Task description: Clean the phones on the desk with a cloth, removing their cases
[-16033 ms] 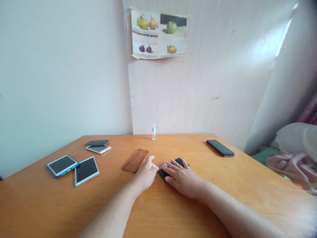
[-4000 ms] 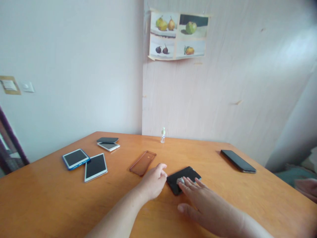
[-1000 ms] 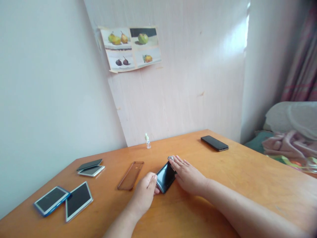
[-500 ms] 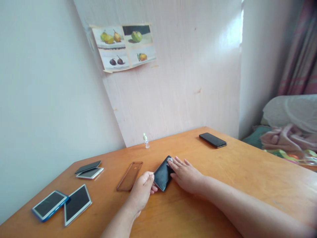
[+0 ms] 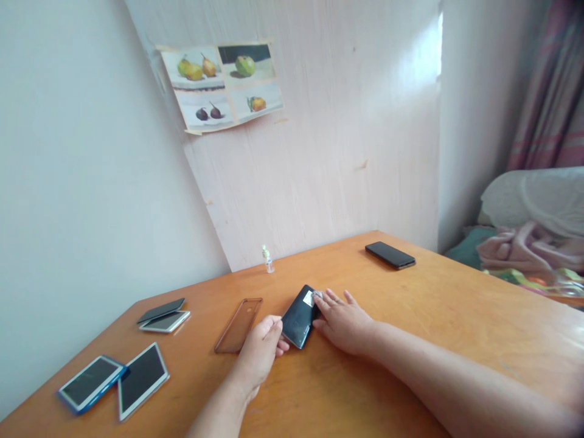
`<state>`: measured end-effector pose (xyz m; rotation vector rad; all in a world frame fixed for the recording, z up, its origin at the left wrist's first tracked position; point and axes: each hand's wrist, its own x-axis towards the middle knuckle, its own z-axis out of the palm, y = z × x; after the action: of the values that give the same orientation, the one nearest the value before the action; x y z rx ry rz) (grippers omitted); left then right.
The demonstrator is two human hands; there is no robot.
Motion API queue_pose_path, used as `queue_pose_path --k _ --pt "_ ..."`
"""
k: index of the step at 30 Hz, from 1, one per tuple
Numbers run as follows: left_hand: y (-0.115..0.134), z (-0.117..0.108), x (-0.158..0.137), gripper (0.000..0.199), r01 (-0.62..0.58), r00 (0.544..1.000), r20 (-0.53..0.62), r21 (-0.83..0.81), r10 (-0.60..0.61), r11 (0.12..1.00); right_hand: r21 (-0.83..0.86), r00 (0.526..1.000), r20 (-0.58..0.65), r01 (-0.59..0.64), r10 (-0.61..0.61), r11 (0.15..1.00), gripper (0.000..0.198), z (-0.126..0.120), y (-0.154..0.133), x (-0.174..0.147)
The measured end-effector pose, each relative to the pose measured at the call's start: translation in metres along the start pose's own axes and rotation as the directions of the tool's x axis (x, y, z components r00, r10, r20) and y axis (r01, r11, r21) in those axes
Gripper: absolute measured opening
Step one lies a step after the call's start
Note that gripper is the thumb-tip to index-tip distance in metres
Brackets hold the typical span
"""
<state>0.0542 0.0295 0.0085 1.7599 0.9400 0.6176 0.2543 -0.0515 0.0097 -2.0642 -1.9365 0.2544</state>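
Observation:
A dark glossy phone [image 5: 296, 321] is tilted a little above the tabletop, with a white label near its far end. My left hand [image 5: 264, 340] grips its near left edge between thumb and fingers. My right hand [image 5: 344, 322] lies over the phone's right side, fingers outstretched. Under its fingertips is a small crumpled pale cloth [image 5: 316, 295], mostly hidden, pressed on the phone near the label. Just left of the phone, a brown translucent phone case [image 5: 238, 326] rests flat on the table.
On the left lie a blue-framed phone [image 5: 91, 384] touching a white phone [image 5: 143, 380], and behind them a dark phone [image 5: 162, 310] leaning on another white one [image 5: 165, 322]. A small spray bottle [image 5: 268, 260] stands at the back. Another black phone [image 5: 390, 255] lies back right on the wooden table [image 5: 456, 322].
My right fingertips and the pale cloth have slid slightly rightward across the phone, exposing the white label. My left hand keeps its grip. The view has shifted slightly.

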Motion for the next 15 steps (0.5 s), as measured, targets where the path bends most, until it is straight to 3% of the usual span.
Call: queue_pose_path --k 1,3,5,7,9,11,15 --pt "0.0 0.0 0.0 0.046 0.005 1.0 0.0 -0.01 -0.005 1.0 -0.004 0.999 -0.003 -0.038 0.038 0.999 0.07 0.0 0.003 0.002" --pt "0.0 0.0 0.0 0.049 0.014 1.0 -0.013 -0.031 -0.014 0.999 0.01 1.0 0.002 -0.004 0.004 1.0 0.072 0.0 0.0 -0.001" --pt "0.0 -0.001 0.001 0.051 0.019 1.0 -0.02 -0.048 -0.02 0.999 0.053 0.988 0.021 0.151 -0.152 0.987 0.076 0.001 -0.012 -0.011" --pt "0.0 -0.001 0.002 0.052 0.02 1.0 -0.012 -0.063 -0.021 0.998 0.112 0.943 0.042 0.324 -0.33 0.94 0.079 0.002 -0.024 -0.021" --pt "0.001 -0.002 0.002 0.051 0.02 1.0 0.002 -0.068 -0.02 0.998 0.149 0.907 0.054 0.407 -0.419 0.901 0.078 0.002 -0.031 -0.025" --pt "0.002 -0.002 0.002 0.05 0.023 1.0 0.004 -0.057 -0.023 0.998 0.143 0.924 0.057 0.368 -0.379 0.919 0.077 0.002 -0.026 -0.021" --pt "0.002 -0.003 0.002 0.049 0.05 0.999 0.004 -0.045 -0.05 0.998 0.071 0.997 0.03 0.072 -0.075 0.995 0.074 0.0 -0.001 0.0"
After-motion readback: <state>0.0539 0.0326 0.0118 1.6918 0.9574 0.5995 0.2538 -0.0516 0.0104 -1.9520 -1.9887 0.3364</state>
